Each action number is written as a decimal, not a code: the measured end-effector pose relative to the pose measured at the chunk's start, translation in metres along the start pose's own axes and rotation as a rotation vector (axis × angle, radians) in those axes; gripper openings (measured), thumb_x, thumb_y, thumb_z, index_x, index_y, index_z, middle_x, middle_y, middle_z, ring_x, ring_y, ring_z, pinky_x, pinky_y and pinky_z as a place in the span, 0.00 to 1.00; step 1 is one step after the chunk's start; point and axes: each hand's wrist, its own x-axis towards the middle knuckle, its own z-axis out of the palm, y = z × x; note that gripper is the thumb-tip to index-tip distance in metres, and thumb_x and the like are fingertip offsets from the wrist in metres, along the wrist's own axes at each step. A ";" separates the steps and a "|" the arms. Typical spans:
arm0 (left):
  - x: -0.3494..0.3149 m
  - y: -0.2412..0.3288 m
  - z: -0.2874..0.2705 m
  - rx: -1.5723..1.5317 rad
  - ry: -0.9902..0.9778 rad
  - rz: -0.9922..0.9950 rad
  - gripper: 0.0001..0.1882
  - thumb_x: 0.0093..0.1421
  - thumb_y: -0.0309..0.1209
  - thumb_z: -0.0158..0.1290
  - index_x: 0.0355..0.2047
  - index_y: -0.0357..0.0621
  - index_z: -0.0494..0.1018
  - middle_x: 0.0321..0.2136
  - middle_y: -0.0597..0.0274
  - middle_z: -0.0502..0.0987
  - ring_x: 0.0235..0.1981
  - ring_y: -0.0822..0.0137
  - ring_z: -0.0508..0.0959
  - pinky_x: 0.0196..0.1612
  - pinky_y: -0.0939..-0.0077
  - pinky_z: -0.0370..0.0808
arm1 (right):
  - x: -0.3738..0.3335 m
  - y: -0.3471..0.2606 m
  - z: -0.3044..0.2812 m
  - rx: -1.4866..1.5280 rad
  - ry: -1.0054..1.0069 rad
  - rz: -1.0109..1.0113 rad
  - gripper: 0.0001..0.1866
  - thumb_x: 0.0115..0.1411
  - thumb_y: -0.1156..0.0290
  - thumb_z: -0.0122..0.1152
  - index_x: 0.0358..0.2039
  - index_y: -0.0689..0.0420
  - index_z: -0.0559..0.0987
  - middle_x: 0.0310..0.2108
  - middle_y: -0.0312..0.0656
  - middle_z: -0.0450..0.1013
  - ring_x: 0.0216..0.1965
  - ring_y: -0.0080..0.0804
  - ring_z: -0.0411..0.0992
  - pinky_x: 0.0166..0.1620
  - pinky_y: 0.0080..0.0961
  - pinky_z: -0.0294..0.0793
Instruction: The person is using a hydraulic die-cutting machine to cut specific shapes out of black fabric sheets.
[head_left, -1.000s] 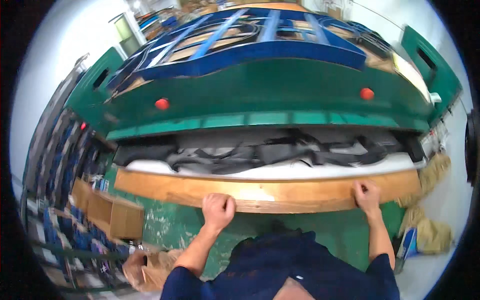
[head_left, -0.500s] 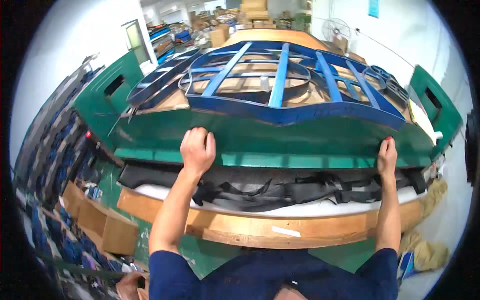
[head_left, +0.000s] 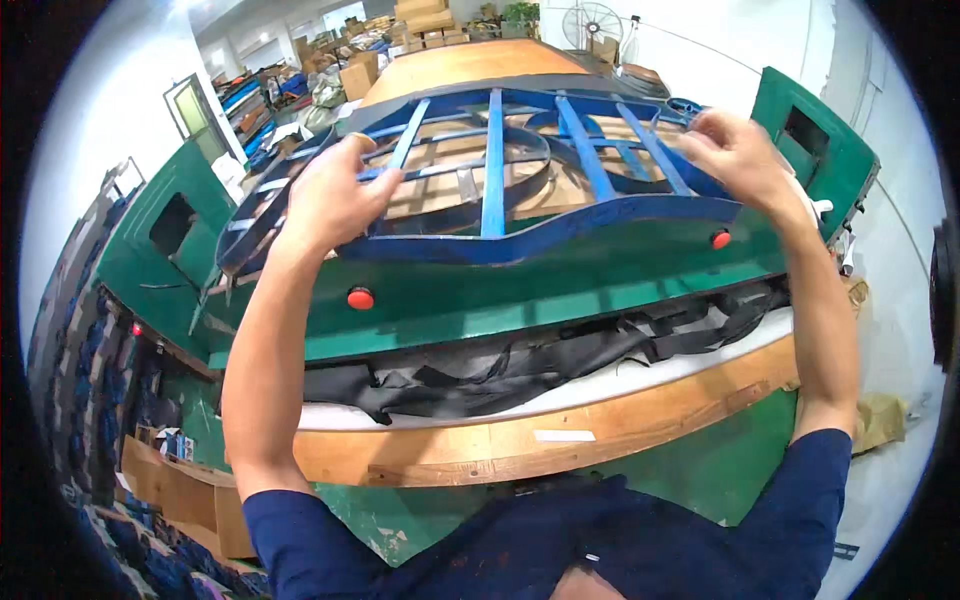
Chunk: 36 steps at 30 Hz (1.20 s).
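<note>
A large blue cutting die (head_left: 560, 232), made of curved metal strips with blue crossbars, lies on a tan board on the green press (head_left: 500, 300). My left hand (head_left: 335, 190) is over the die's front left corner, fingers and thumb apart, with nothing seen between them. Beside the die's right end my right hand (head_left: 735, 160) hovers with bent fingers and the thumb apart. It is slightly blurred, and I see nothing in it. The press's front panel carries a red left button (head_left: 360, 298) and a red right button (head_left: 720, 239), both uncovered.
Torn black sheet material (head_left: 480, 385) lies below the panel, behind a wooden rail (head_left: 500, 450). Green side plates (head_left: 165, 225) flank the press. At lower left stands a cardboard box (head_left: 185, 500). A fan (head_left: 592, 28) and stacked cartons (head_left: 425, 15) are at the back.
Both hands have left the front panel and lifted forward to the die, opening from a closed shape and uncovering the red buttons. The view has turned right.
</note>
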 end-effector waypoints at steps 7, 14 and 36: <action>0.041 0.010 0.007 0.228 -0.351 -0.130 0.37 0.46 0.49 0.59 0.52 0.36 0.72 0.41 0.45 0.79 0.44 0.53 0.79 0.50 0.65 0.73 | 0.027 -0.018 0.027 -0.390 -0.233 0.138 0.31 0.50 0.48 0.61 0.47 0.59 0.74 0.40 0.51 0.78 0.45 0.48 0.76 0.49 0.42 0.73; 0.051 0.001 0.027 0.125 -0.360 -0.134 0.30 0.44 0.38 0.58 0.48 0.38 0.75 0.45 0.45 0.78 0.50 0.52 0.77 0.54 0.65 0.72 | 0.029 -0.007 0.036 -0.153 -0.313 0.258 0.29 0.46 0.55 0.61 0.46 0.60 0.77 0.41 0.53 0.77 0.46 0.48 0.76 0.51 0.40 0.73; 0.104 0.020 0.062 0.111 -0.283 -0.180 0.27 0.47 0.40 0.60 0.48 0.43 0.75 0.46 0.50 0.78 0.49 0.55 0.78 0.53 0.65 0.72 | 0.100 0.048 0.070 -0.239 -0.229 0.126 0.22 0.47 0.58 0.62 0.41 0.58 0.78 0.42 0.50 0.77 0.46 0.46 0.76 0.48 0.39 0.74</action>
